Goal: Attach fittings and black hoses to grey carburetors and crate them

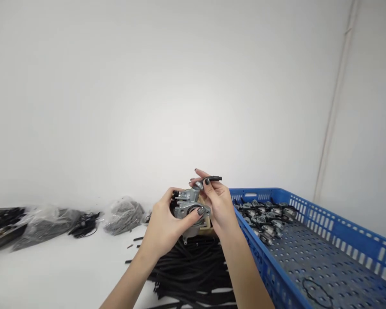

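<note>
A silvery metal carburetor (187, 209) is held up before me, above the white table. My left hand (167, 223) wraps round it from the left, with the thumb lying across its flanged opening. Black caps show at the carburetor's left side. At its top, my right hand (217, 201) pinches a short black rubber hose (215, 178) between thumb and fingers. The hose points right, and its other end is by a metal fitting. Whether it is pushed onto that fitting I cannot tell. Part of the carburetor is hidden behind my hands.
Long black rubber strips (189, 270) lie heaped below my hands. At right, a blue plastic crate (347, 223) holds several carburetors (265, 214) and a thin black loop (317, 292). Plastic bags (122, 216) of parts and a metal tray (6, 234) line the wall.
</note>
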{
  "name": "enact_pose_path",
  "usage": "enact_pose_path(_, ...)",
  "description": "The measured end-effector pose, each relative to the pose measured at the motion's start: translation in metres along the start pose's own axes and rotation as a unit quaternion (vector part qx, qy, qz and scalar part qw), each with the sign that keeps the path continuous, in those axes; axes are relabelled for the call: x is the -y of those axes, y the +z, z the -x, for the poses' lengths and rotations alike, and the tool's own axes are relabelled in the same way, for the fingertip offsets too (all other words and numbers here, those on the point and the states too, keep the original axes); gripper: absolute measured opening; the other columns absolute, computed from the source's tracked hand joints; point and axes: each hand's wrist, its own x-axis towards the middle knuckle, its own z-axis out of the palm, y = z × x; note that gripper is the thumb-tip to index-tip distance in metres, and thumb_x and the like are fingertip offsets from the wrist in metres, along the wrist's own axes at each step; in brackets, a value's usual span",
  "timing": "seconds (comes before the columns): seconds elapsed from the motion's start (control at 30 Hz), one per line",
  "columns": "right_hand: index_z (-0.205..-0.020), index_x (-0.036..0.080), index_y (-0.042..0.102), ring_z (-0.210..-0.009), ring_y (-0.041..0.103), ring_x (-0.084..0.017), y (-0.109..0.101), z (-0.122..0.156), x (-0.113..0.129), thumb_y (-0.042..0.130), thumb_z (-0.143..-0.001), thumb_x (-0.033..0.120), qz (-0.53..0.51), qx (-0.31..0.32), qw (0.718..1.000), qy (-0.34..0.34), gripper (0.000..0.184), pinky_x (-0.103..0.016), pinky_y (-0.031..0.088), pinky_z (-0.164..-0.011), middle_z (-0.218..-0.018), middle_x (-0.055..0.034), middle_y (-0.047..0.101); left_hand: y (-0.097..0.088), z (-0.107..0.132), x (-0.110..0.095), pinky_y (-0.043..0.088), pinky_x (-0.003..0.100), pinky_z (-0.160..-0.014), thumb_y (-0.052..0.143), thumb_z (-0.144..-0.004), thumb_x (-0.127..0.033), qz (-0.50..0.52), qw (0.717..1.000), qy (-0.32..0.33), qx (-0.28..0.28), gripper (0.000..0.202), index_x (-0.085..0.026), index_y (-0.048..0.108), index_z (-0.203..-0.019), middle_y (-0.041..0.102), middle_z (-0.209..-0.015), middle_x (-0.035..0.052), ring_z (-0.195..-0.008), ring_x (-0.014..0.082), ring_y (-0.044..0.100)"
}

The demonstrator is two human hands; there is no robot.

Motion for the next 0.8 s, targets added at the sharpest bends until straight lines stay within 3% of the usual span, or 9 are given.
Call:
enact_pose_path(0.2,-0.111,0.025,0.075,-0.081,0.069,-0.017,0.002,0.007,-0.004,0.072,-0.085,0.044,0.063,0.056,0.996,-0.007,0.032,-0.032,0.056,-0.080,-0.097,-0.0051,0.076,-0.019,0.000,0.003,0.047,0.034,-0.074,0.071,-0.071,-0.046,-0.018,0.999,-0.027,0.016,0.039,-0.023,0.060,-0.101,0.072,-0.085,0.0018,-0.078,0.0236,0.065)
enact_pose_path(0.37,-0.110,0.024,0.074,-0.075,0.069,-0.016,0.008,0.009,-0.013,0.071,-0.086,0.042,0.058,0.095,0.994,0.005,0.030,-0.031,0.055,-0.079,-0.090,-0.0033,0.075,-0.042,0.002,0.004,0.048,0.034,-0.073,0.068,-0.075,-0.048,-0.059,0.992,-0.058,0.098,0.039,-0.024,0.061,-0.105,0.073,-0.090,0.0021,-0.080,0.0244,0.066)
enact_pose_path(0.6,-0.097,0.022,0.077,-0.069,0.069,-0.015,0.015,0.014,-0.016,0.074,-0.082,0.045,0.080,0.047,0.996,-0.005,0.027,-0.029,0.054,-0.076,-0.084,-0.0029,0.075,-0.049,0.004,0.005,0.047,0.030,-0.059,0.071,-0.071,-0.045,-0.086,0.992,-0.052,0.081,0.040,-0.025,0.063,-0.105,0.074,-0.080,0.0012,-0.065,0.0229,0.067)
enact_pose_path(0.8,-0.089,0.021,0.078,-0.067,0.071,-0.015,0.018,0.016,-0.014,0.079,-0.077,0.045,0.071,0.017,0.997,0.008,0.026,-0.028,0.056,-0.073,-0.080,-0.0028,0.075,-0.047,0.005,0.008,0.040,0.028,-0.047,0.070,-0.071,-0.051,-0.125,0.988,-0.053,0.068,0.046,-0.026,0.062,-0.108,0.066,-0.058,-0.0027,-0.045,0.0198,0.056)
